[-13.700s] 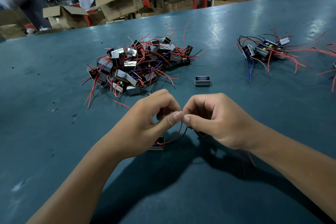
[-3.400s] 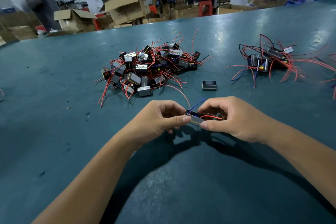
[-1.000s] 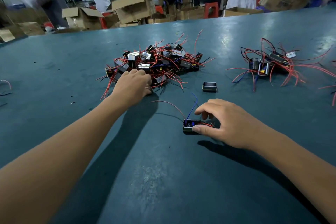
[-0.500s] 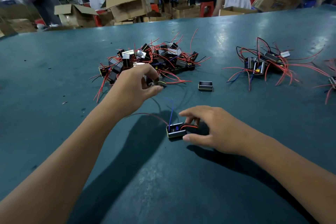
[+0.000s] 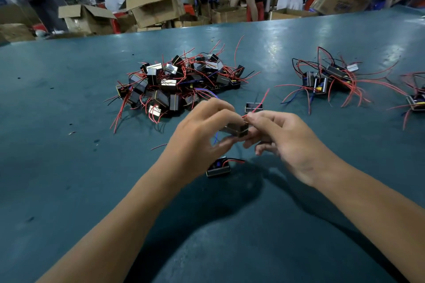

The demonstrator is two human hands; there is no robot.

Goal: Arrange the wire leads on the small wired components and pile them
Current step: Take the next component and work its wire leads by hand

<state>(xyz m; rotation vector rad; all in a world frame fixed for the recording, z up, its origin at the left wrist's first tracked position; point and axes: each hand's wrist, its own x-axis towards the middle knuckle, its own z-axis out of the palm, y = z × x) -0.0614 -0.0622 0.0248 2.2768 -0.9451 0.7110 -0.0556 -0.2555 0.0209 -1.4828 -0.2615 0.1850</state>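
Teal desk (image 5: pixel 69 190), cardboard boxes behind. Small black metal-cased wired component (image 5: pixel 236 130) held above desk by left hand (image 5: pixel 197 140); its red lead (image 5: pixel 256 108) pinched by right hand (image 5: pixel 282 142). Unsorted heap (image 5: pixel 181 82) at 11 o'clock.

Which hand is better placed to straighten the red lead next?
Right hand: its fingertips already pinch the red lead, while the left hand grips the component.

Glossy teal table (image 5: pixel 69 190), shiny metal component (image 5: pixel 234 130)

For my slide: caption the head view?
Both hands hold a small black wired component above the teal table.
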